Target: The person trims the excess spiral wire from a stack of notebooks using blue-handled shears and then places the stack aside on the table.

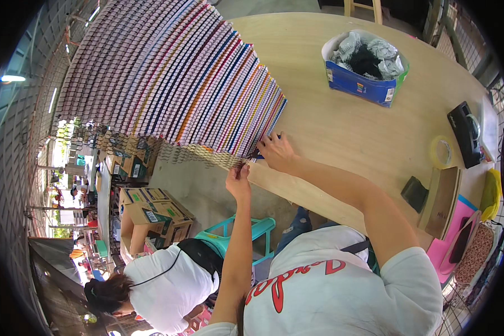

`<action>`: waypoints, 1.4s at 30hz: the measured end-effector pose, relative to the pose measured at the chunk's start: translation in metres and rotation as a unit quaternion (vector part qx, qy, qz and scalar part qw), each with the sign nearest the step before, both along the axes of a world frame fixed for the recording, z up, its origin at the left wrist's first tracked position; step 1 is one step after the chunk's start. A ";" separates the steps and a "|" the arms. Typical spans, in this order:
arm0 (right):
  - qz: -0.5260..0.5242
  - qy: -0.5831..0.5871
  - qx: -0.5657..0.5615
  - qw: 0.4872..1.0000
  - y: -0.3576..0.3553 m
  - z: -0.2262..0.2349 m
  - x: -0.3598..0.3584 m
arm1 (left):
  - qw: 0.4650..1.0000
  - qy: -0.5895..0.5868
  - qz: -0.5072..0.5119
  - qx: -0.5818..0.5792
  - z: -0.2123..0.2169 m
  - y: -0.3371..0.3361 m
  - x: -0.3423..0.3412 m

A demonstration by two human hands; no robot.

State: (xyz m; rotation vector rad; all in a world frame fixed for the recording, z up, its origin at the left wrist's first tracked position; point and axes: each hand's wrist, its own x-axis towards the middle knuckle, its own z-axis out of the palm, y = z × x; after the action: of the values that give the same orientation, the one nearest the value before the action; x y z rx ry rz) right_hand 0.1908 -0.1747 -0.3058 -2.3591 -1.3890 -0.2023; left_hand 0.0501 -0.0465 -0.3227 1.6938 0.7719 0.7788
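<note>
A tall pile of what look like wire-bound notebooks (185, 78), with white, red, blue, yellow and orange stripes between rows of dark loops, fills the upper left. My left hand (239, 180) is pinched closed just off the table edge, by the pile's near corner. Whatever sits between its fingertips is too small to make out. Just to the right, my right hand (277, 152) rests at the pile's lower right corner with its fingers spread. A small dark blue bit shows beside its fingertips.
A blue box (361, 84) holding crumpled paper and black material stands on the wooden table (313, 123). Clear tape (441, 152), a black case (465, 134) and a cardboard box (441, 201) lie right. Below left are a person in white (171, 285), a turquoise stool (257, 229) and cartons (157, 215).
</note>
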 end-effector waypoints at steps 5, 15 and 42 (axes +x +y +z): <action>-0.007 0.008 -0.020 1.000 0.003 0.003 0.000 | 1.000 0.002 -0.001 0.010 0.002 0.001 -0.001; -0.004 0.005 -0.021 1.000 0.002 0.000 -0.001 | 0.995 0.060 0.036 0.076 0.001 0.003 -0.003; 0.017 0.040 -0.066 0.997 0.005 0.018 0.005 | 0.998 0.033 0.005 0.052 0.017 0.002 -0.006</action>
State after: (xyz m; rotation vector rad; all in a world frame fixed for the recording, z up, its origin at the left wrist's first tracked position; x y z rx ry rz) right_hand 0.1960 -0.1700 -0.2881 -2.4188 -1.4436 -0.0053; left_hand 0.0443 -0.0443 -0.3054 1.8174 0.7965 0.7854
